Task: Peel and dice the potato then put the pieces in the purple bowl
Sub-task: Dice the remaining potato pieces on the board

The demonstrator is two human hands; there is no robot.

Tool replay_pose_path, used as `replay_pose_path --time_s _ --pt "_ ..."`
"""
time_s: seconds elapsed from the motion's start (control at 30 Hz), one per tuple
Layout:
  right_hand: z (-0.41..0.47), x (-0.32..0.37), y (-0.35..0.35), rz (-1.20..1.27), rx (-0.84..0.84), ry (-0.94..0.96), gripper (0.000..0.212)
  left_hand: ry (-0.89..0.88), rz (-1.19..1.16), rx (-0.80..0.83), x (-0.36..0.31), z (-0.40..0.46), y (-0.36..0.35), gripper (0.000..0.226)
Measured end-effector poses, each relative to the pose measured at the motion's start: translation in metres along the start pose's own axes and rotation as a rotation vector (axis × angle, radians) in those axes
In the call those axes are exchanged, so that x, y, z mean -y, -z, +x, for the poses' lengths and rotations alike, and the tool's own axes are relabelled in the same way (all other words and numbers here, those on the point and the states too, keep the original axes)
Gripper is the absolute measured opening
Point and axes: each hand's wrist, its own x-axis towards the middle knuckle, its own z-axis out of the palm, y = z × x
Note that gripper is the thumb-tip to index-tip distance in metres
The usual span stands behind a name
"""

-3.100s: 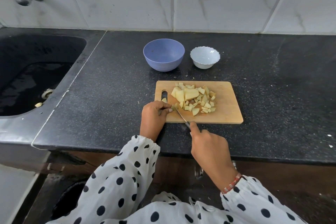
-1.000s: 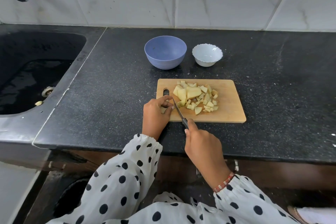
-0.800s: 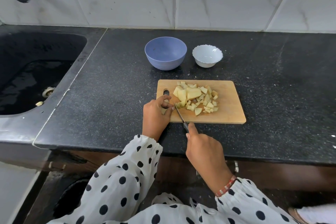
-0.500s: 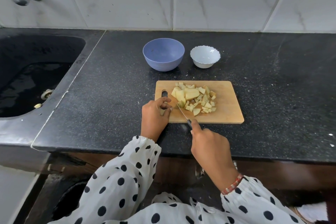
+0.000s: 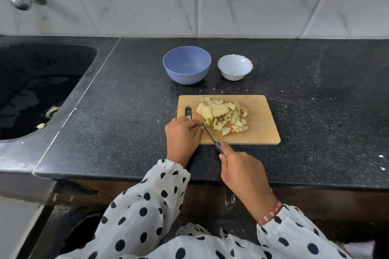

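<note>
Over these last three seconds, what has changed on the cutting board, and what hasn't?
Little. The right hand keeps its grip on the knife, whose blade lifted, then came back down beside the left hand, which holds a small potato piece at the board's near left corner. The diced potato pile, purple bowl and white bowl stayed put; both bowls hold no potato.

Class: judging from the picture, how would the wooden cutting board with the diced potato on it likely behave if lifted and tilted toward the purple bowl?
The cutting board looks flat and rigid, so it probably won't flex. The loose potato pieces would likely slide and scatter when tilted. It seems thin, so probably light.
</note>
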Motion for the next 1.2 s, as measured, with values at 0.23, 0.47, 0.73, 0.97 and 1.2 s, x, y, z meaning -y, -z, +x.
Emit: replay_pose_path --time_s 0.23,0.47,0.73,0.97,1.2 --pt "-0.003 0.0 0.007 -0.161 0.027 0.034 0.047 -0.002 0.015 0.024 -0.003 0.0 0.0 0.014" --pt "-0.004 0.0 0.001 -0.274 -0.012 0.033 0.055 -0.014 0.027 0.044 -0.003 0.0 0.002 0.011" --pt "-0.005 -0.009 0.013 0.333 -0.097 -0.101 0.037 -0.049 -0.025 0.032 -0.006 -0.002 0.004 0.011" --pt "0.008 -0.022 0.011 0.566 -0.149 -0.217 0.034 -0.133 -0.015 0.017 -0.012 0.012 0.004 0.02" --pt "0.012 -0.023 0.012 0.599 -0.172 -0.225 0.037 -0.255 0.137 0.254 -0.021 0.045 0.005 0.038"
